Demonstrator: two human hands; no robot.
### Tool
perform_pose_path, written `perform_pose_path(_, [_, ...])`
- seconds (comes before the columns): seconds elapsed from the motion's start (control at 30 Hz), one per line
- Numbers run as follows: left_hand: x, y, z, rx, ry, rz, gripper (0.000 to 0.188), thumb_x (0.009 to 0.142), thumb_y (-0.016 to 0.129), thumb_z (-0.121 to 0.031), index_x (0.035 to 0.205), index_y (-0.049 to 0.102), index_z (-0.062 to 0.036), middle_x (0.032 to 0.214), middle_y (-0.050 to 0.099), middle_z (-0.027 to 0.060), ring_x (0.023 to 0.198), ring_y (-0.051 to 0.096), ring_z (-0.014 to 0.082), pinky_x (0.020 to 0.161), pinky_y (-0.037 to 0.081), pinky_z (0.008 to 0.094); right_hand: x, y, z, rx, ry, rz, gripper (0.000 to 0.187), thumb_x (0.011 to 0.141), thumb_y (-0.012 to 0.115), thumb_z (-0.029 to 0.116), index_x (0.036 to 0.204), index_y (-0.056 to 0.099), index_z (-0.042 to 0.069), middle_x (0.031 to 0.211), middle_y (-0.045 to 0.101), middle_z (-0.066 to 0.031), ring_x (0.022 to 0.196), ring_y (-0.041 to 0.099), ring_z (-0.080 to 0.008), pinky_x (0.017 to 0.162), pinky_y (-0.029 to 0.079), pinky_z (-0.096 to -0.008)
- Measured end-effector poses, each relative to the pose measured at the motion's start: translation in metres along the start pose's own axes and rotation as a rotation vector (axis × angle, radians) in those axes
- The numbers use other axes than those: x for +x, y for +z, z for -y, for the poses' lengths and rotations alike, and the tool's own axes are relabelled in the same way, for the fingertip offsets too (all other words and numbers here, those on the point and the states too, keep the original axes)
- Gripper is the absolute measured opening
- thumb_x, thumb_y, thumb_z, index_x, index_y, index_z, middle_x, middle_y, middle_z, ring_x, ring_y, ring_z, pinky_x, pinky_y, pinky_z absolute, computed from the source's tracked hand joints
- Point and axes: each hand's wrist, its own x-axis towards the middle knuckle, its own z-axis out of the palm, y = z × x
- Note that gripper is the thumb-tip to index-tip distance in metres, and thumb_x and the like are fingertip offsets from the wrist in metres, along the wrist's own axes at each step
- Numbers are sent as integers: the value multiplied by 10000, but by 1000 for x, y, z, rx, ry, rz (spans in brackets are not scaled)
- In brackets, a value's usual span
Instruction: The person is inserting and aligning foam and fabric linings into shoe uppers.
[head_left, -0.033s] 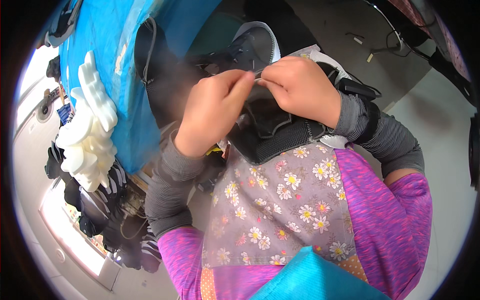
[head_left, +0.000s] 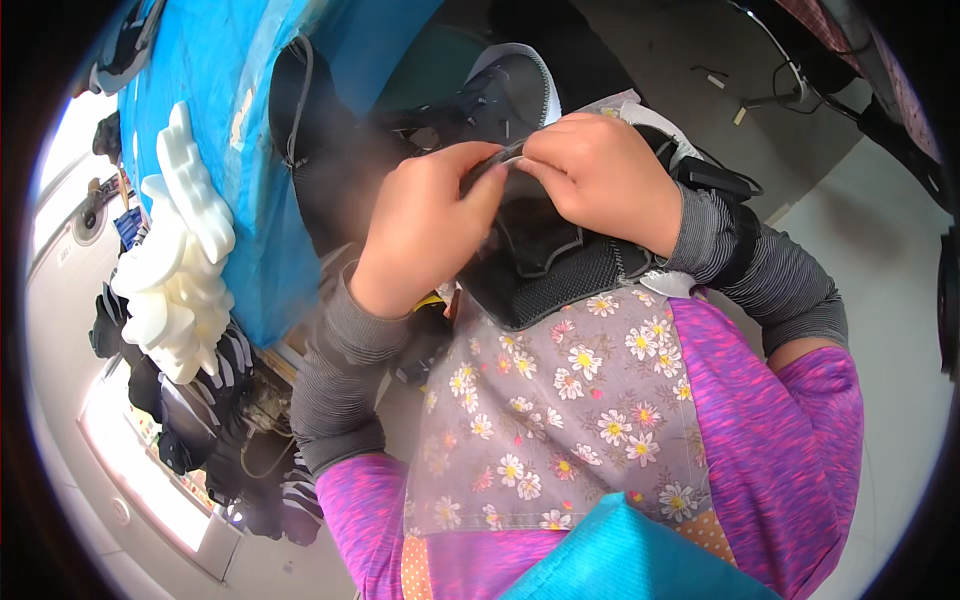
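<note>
A black shoe upper (head_left: 540, 245) with a mesh panel and stitched seams lies over my lap. My left hand (head_left: 425, 225) pinches its dark top edge between thumb and fingers. Close beside it, my right hand (head_left: 605, 180) is closed on the same edge, with a thin pale strip or thread at its fingertips that I cannot make out clearly. Beyond my hands lies another dark upper (head_left: 510, 90) with a pale stitched rim. The underside of the held upper is hidden.
A blue plastic-covered surface (head_left: 255, 200) rises at the left. White sole-shaped foam pieces (head_left: 180, 260) are heaped beside it, with several dark shoe uppers (head_left: 205, 410) below. A black boxy object (head_left: 715, 178) sits by my right wrist. Cables (head_left: 800, 90) show at the upper right.
The thumb of my left hand has shifted slightly down, and the dark folded edge now shows between its thumb and fingers. My right hand stays in place.
</note>
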Motion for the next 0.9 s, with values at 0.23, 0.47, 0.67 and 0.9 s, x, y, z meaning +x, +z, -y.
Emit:
perform_pose_path(0.23, [-2,2,-3,65,50,12,268,889,658,-95,1115,688,47,870,715,210,725,701,210,675,517,298,3,4,-1,-10,5,-21,146,846,675,144,782,641,17,701,620,-149,698,618,-348,625,489,-429])
perform_pose_path(0.47, [-2,8,2,108,114,-92,218,895,671,-99,1057,709,41,792,695,202,644,680,229,615,500,315,9,0,-4,-139,139,58,273,850,697,302,757,637,53,723,663,-123,714,663,-328,629,528,-432])
perform_pose_path(0.67, [-4,4,0,167,174,-116,210,876,675,-87,1045,713,32,785,685,210,654,688,284,608,501,325,28,-14,-5,-248,-44,-140,247,820,743,280,893,649,64,821,682,-97,796,659,-300,703,532,-395])
perform_pose_path(0.9, [-4,0,-8,353,213,-189,196,883,689,-150,977,727,18,774,675,214,662,663,355,609,511,367,27,-4,-14,44,-254,82,151,830,696,72,972,666,32,897,676,-101,864,639,-309,779,524,-384])
